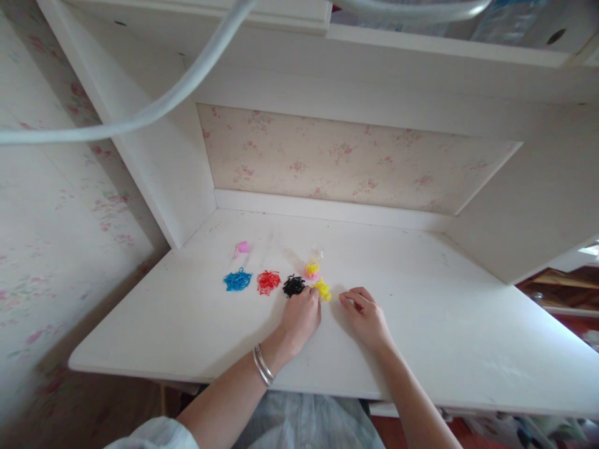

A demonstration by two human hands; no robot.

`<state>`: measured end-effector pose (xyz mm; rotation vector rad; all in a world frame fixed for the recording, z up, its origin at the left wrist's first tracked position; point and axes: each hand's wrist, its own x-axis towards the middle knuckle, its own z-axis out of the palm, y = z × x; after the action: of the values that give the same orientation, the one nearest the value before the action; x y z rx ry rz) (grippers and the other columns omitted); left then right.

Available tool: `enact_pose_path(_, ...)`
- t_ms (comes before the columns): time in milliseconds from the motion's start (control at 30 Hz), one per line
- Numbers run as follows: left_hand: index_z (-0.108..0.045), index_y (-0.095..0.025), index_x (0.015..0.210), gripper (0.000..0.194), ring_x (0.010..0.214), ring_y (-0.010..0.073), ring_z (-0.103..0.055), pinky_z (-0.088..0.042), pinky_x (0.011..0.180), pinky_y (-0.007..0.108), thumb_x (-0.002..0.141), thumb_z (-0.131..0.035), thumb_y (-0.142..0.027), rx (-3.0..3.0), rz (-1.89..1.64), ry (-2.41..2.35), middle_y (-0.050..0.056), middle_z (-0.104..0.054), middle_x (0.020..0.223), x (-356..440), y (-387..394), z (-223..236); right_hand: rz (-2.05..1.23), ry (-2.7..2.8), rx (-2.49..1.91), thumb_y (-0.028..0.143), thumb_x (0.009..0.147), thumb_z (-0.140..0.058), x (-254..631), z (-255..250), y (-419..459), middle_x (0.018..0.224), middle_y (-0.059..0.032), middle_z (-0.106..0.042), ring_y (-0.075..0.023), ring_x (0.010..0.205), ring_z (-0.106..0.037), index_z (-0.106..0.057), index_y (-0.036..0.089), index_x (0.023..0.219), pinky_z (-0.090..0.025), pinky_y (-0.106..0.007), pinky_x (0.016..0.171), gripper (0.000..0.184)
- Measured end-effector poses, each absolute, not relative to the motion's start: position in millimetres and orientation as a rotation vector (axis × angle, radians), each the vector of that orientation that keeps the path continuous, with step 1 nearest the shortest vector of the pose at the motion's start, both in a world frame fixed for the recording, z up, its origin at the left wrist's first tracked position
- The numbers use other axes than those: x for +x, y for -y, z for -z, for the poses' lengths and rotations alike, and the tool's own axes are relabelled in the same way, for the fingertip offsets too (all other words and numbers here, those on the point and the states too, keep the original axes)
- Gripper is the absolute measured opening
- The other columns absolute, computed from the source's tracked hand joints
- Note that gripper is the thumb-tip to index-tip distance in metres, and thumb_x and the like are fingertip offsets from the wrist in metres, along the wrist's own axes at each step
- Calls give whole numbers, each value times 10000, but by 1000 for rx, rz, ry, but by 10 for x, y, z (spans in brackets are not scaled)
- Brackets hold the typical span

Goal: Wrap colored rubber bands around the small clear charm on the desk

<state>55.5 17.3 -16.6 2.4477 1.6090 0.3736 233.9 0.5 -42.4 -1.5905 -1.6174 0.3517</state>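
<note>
Four loose heaps of what look like small rubber bands lie in a row: a blue heap (238, 280), a red heap (268, 282), a black heap (293, 285) and a yellow heap (322, 290). My left hand (302, 317) is closed, fingers pointing down, at the near edges of the black and yellow heaps; its fingertips are partly hidden. Just right of the yellow heap, my right hand (367, 317) pinches thumb and forefinger together, and whatever is between them is too small to name. Behind the yellow heap is a small clear container (317, 252) with yellow and pink bits at its near end.
A small pink cap-like piece (242, 247) lies behind the blue heap. The white desk (449, 324) has side panels and a low back ledge (327, 207). A pale cable or tube (187, 81) crosses the upper left, close to the camera.
</note>
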Motion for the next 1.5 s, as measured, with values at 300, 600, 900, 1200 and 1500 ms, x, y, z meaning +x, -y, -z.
enact_pose_path(300, -568, -154, 1015, 263, 842, 187, -649, -497, 701, 288, 940, -316, -158, 2451, -339, -1602, 105, -626, 989, 537, -166, 151, -326, 1567, -1575, 518, 848, -477, 2354, 450, -14, 863, -56, -603, -120, 587, -491, -705, 206, 810, -420, -269, 563, 389)
enact_pose_path(600, -564, -148, 996, 236, 833, 193, -654, -498, 688, 285, 946, -342, -208, 2450, -392, -1593, 93, -644, 942, 545, -192, 186, -385, 1536, -1569, 535, 838, -491, 2340, 444, -9, 875, -61, -605, -124, 593, -496, -708, 207, 822, -418, -277, 570, 393)
enact_pose_path(900, -549, -124, 1059, 251, 821, 214, -658, -514, 671, 305, 925, -340, -160, 2499, -275, -1603, 131, -629, 950, 554, -194, 213, -347, 1396, -1469, 539, 813, -530, 2175, 55, -275, 930, -67, -610, -123, 661, -539, -720, 204, 892, -447, -270, 592, 393)
enact_pose_path(1200, -532, -180, 1035, 257, 829, 190, -644, -499, 677, 278, 962, -302, -267, 2479, -387, -1554, 92, -620, 975, 484, -122, 169, -193, 1528, -1380, 471, 842, -509, 1881, -448, -720, 946, -49, -594, -68, 541, -472, -714, 207, 941, -435, -250, 571, 349)
enact_pose_path(1500, -539, -179, 1034, 288, 793, 181, -641, -480, 643, 260, 965, -283, -292, 2448, -423, -1583, 84, -631, 950, 473, -95, 151, -166, 1621, -1416, 476, 840, -496, 1856, -415, -790, 948, -50, -604, -80, 556, -492, -717, 217, 962, -451, -265, 618, 361)
